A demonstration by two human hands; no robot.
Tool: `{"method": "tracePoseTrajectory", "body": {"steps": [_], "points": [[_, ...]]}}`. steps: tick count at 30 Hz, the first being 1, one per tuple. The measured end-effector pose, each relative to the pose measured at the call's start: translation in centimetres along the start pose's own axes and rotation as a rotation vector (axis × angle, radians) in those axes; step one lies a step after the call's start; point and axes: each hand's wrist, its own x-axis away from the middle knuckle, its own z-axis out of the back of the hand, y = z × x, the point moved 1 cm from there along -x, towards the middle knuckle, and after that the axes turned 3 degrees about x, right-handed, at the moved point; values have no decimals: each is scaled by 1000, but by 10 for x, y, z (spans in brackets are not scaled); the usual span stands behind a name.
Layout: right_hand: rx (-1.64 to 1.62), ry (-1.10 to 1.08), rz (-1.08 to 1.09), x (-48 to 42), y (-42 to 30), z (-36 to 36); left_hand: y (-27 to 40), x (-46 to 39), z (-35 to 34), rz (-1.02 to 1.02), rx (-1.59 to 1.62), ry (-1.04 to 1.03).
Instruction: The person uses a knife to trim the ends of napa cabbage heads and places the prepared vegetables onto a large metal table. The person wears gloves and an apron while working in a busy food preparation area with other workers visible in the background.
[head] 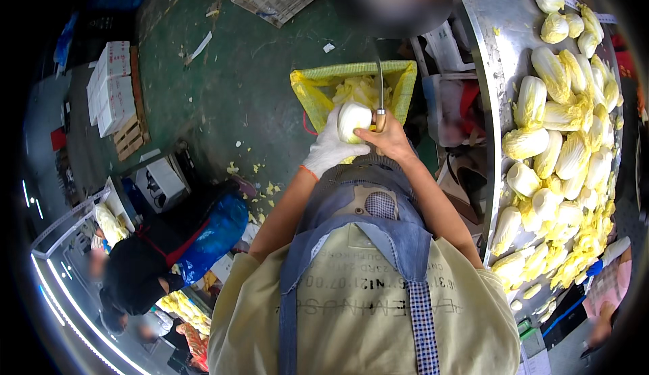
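Observation:
My left hand (327,144), in a white knit glove, is wrapped around a napa cabbage (355,120) with its pale base end up. My bare right hand (389,137) grips the wooden handle (381,120) of a knife, and its thumb rests on the side of the cabbage. The knife's thin blade (381,83) points away from me. Beneath both hands stands a yellow woven sack (317,88) with its mouth spread wide. Loose cabbage leaves (359,90) lie inside it.
To my right a metal table (507,65) bears many napa cabbages (531,101) and loose leaves. Leaf scraps (271,188) litter the green floor (218,91). White boxes (114,91) sit on a wooden pallet (131,136) at left. A person in dark clothes (147,258) bends at lower left.

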Motion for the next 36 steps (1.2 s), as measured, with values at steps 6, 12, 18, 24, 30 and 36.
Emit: {"method": "tracePoseTrajectory", "body": {"steps": [6, 12, 18, 24, 30, 36], "points": [[-194, -62, 63, 5, -5, 5, -6, -2, 7, -41, 65, -50], [-341, -64, 66, 8, -3, 3, -43, -10, 11, 84, 530, -78], [-197, -87, 69, 8, 5, 2, -21, 2, 6, 171, 856, -240], [-32, -11, 47, 18, -33, 0, -12, 2, 6, 71, 681, -62], [-20, 45, 20, 8, -13, -14, -19, -4, 3, -48, 463, 62], [-168, 76, 11, 3, -9, -19, -21, -7, 4, -82, 290, 152]]}}
